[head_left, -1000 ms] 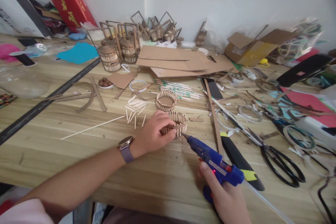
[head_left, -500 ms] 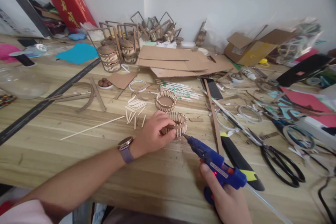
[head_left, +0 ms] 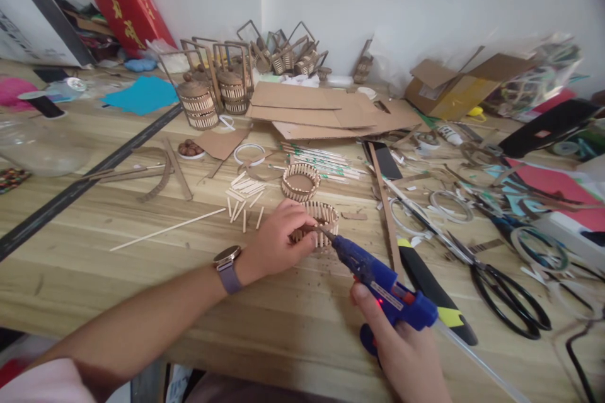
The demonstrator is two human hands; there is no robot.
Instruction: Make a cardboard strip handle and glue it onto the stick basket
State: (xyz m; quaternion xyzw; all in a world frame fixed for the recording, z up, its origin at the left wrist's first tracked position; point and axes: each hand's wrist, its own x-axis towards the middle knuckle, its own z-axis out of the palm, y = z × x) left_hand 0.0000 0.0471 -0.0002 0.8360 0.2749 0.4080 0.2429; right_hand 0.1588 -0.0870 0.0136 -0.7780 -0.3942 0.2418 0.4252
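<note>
My left hand [head_left: 283,236] pinches the near side of a small round basket [head_left: 328,217] made of short upright sticks, where a brown cardboard strip runs along its rim. Wrapped round the handle of a blue hot glue gun [head_left: 373,277] is my right hand [head_left: 401,346]. The gun's nozzle reaches the basket rim right beside my left fingertips; I cannot tell whether it touches. A second stick basket [head_left: 300,182] with a cardboard base stands just behind the first. Short cut sticks [head_left: 246,192] lie loosely to the left of both.
Finished lidded baskets with handles [head_left: 198,104] stand at the back left, beside stacked cardboard sheets [head_left: 302,101]. On the right lie black scissors [head_left: 505,293], a black-and-yellow cutter [head_left: 432,293] and white rings [head_left: 451,204]. One long stick [head_left: 167,230] lies left of my hand.
The glue gun in my right hand has moved left and slightly up, bringing its nozzle from outside the basket to its rim. My left hand keeps its hold.
</note>
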